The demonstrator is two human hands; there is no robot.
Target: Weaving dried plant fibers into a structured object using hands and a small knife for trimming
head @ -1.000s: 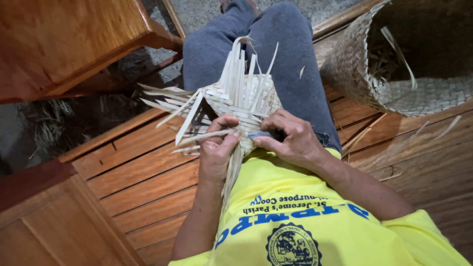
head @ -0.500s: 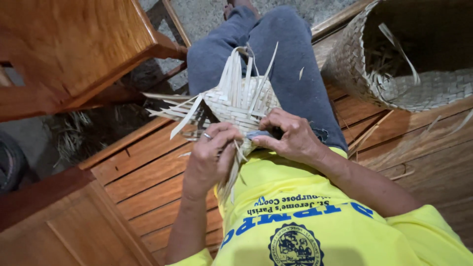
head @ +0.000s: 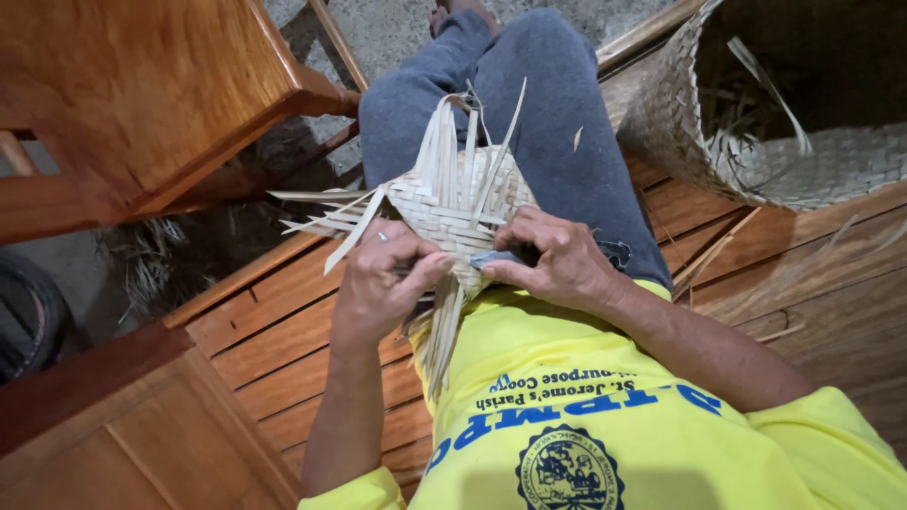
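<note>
The woven leaf mat (head: 458, 203) rests on the person's lap between both hands so it stays flat; the left hand (head: 383, 283) pinches its loose strips; the right hand (head: 557, 260) grips its near edge.

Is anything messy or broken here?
Nothing looks broken. The half-woven palm mat has loose strips sticking out, and stray strips lie on the wooden bench beside the woven basket.
</note>
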